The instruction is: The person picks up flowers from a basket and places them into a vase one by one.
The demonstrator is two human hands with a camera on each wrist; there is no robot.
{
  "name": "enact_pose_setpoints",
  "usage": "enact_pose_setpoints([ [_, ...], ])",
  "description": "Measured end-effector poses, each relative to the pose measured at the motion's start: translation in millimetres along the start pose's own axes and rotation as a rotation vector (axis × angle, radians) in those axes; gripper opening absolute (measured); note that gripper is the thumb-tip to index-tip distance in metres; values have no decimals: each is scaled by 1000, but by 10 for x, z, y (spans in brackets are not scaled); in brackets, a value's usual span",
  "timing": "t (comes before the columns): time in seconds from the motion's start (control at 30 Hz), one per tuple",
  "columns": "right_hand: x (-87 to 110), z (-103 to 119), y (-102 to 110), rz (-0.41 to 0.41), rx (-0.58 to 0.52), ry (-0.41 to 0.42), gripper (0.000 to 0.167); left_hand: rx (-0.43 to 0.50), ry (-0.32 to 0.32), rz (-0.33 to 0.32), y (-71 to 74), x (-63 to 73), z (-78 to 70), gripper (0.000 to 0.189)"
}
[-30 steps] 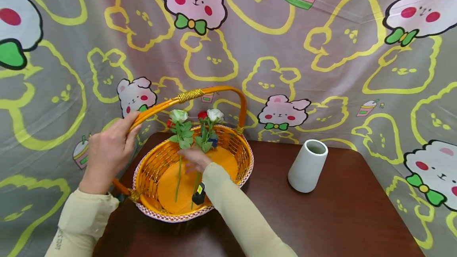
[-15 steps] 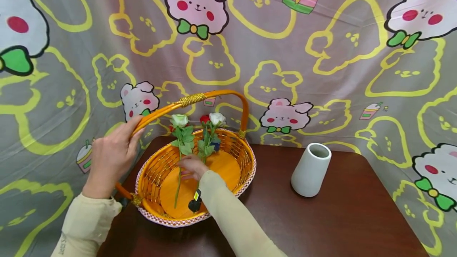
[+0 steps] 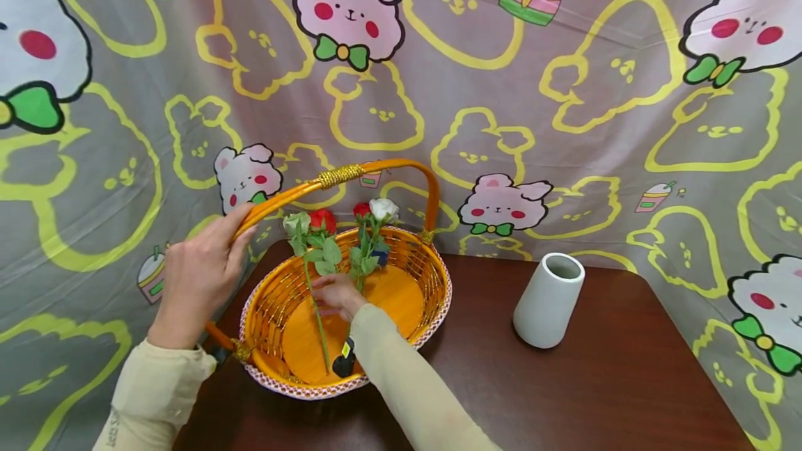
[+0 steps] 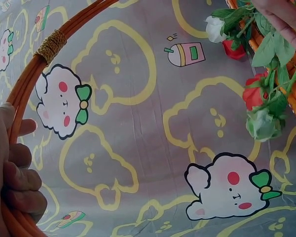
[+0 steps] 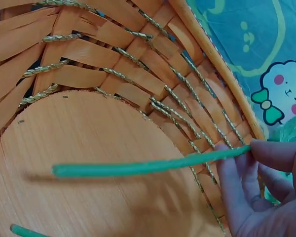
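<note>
Leaning to the left inside the basket, a pale green rose (image 3: 297, 226) has full, ruffled petals, creamy at the edges, and a long bare lower stem (image 5: 138, 167). That stem is smooth, bright green and faintly bowed, cut blunt at its low end, with a shadow beside it on the basket's floor; whether the end touches the floor I cannot tell. The right grip (image 3: 337, 296) pinches the stem between thumb and fingers, below a cluster of toothed green leaves (image 3: 327, 256).

Just beside the pale bloom is a red rose (image 3: 323, 220); farther right, a white rose (image 3: 383, 209) sits against another red bloom (image 3: 362, 210).

Around them, the oval basket (image 3: 266, 305) is woven of orange strips and gold cord, its rim trimmed in red and white. The left grip (image 3: 197, 266) is curled round its arched handle (image 3: 291, 197), to the left of a gold binding (image 3: 341, 176).

The basket is on a dark brown tabletop (image 3: 489, 367). Well apart on the right, a white vase (image 3: 546, 305) stands before a cartoon-printed cloth (image 3: 470, 85).
</note>
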State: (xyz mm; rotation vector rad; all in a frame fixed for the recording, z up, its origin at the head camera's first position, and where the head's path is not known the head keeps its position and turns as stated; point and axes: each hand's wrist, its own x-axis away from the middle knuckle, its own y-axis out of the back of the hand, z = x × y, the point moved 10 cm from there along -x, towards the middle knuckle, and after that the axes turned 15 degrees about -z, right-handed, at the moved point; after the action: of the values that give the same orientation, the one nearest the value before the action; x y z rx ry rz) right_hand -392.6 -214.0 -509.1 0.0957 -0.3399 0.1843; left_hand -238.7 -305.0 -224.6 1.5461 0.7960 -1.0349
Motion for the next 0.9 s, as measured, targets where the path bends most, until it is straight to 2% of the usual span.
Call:
enact_pose_setpoints([
  [0.4, 117, 180, -18, 158, -125, 13, 27, 0, 19, 16, -51, -19, -17, 40],
  [0.9, 252, 472, 37, 224, -189, 106, 32, -12, 7, 11, -35, -44, -13, 41],
])
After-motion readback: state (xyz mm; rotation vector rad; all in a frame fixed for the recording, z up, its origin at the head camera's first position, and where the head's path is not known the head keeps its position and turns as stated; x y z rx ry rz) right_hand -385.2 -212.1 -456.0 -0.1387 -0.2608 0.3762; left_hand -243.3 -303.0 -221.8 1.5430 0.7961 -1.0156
